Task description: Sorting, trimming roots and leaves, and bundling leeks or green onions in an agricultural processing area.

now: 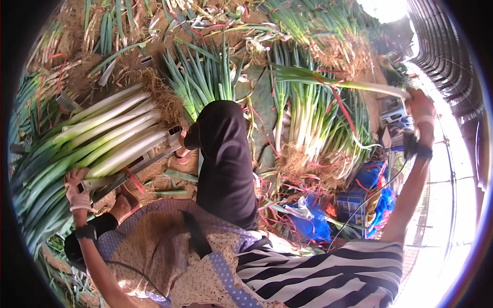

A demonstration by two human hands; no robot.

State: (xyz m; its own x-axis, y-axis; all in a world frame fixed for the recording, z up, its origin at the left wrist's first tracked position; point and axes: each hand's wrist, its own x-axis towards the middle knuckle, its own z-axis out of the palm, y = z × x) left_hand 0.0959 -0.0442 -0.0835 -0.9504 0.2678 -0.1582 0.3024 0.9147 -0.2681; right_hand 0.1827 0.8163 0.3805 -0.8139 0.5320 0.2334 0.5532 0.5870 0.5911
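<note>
On my left, a row of thick green onions (115, 120) lies across a metal rack (149, 160), with white stems and hairy roots pointing away to the right. My left hand (77, 192), gloved, is closed over the green leaves at the near edge of that row. My arm stretches far out to the right, where my right hand (422, 109) grips a single long green onion (359, 85) by its white end. Its leaves trail left above a standing bunch of green onions (313, 115). The right fingertips are partly lost in glare.
Another green onion bunch (203, 82) leans beyond my knee (223, 133). Red ties (339, 108) and loose scraps litter the ground. At the right are a blue crate (352, 205) and blue plastic bags (310, 220). More onions (318, 25) lie at the back. A cable hangs from my right wrist.
</note>
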